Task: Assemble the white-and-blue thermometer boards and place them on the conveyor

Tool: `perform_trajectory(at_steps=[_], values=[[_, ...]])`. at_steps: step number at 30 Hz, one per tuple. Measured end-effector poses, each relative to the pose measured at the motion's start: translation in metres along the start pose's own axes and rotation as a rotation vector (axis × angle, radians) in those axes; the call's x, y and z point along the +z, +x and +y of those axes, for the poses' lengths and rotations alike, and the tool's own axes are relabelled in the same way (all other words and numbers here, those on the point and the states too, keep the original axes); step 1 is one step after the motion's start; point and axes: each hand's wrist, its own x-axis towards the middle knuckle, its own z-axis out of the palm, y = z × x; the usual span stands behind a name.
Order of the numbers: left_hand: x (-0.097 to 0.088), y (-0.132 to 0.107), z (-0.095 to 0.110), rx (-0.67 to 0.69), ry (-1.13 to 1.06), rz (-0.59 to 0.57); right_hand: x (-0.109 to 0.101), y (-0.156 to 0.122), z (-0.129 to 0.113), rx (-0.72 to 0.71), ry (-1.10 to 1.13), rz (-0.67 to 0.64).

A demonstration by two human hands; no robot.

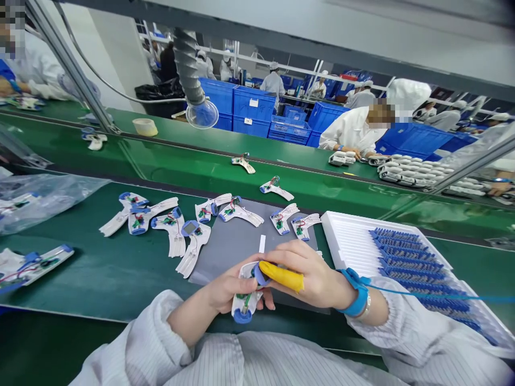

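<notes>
Close to my body, my left hand (pixel 229 287) is closed around a white, gun-shaped housing half (pixel 244 304) with blue ends, a green board and wires, resembling a handheld thermometer. My right hand (pixel 303 271), with a yellow finger cot on one finger and a blue wrist strap, grips the same piece from its upper right. The yellow fingertip rests on the blue-framed display (pixel 261 274); the right thumb is hidden. Similar open housing halves (pixel 195 244) lie beyond my hands, some on a grey mat (pixel 241 238).
On the right, a white ribbed tray (pixel 350 244) holds rows of blue-edged parts (pixel 414 268). A plastic bag (pixel 80 187) lies at left. Two housing halves (pixel 277 188) sit on the green belt behind. Tape (pixel 145 127), an extraction hose (pixel 189 64) and co-workers are farther back.
</notes>
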Motion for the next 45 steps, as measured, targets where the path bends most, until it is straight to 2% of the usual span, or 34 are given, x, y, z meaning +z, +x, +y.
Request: perform_trajectory(at_steps=[10, 13, 19, 23, 28, 33, 38, 45], values=[[0.003, -0.001, 0.002, -0.005, 0.056, 0.066, 0.004, -0.004, 0.004, 0.044, 0.1, 0.072], [0.005, -0.001, 0.005, 0.007, 0.108, 0.077, 0.001, -0.002, 0.004, 0.004, 0.039, 0.057], [0.007, -0.002, 0.005, -0.018, 0.095, 0.126, -0.002, -0.002, 0.005, -0.015, 0.098, 0.026], [0.009, -0.004, 0.005, -0.035, 0.173, 0.167, -0.008, 0.004, 0.009, -0.05, 0.041, 0.024], [0.012, -0.006, 0.01, -0.018, 0.369, 0.198, -0.017, 0.018, 0.013, -0.096, -0.154, -0.109], [0.013, -0.007, 0.012, -0.042, 0.452, 0.205, -0.019, 0.027, 0.014, -0.171, -0.232, -0.251], [0.012, -0.006, 0.01, -0.05, 0.359, 0.217, -0.018, 0.027, 0.012, -0.226, -0.247, -0.218], [0.009, -0.003, 0.007, -0.067, 0.028, 0.191, -0.016, 0.01, 0.009, -0.136, -0.153, -0.14]])
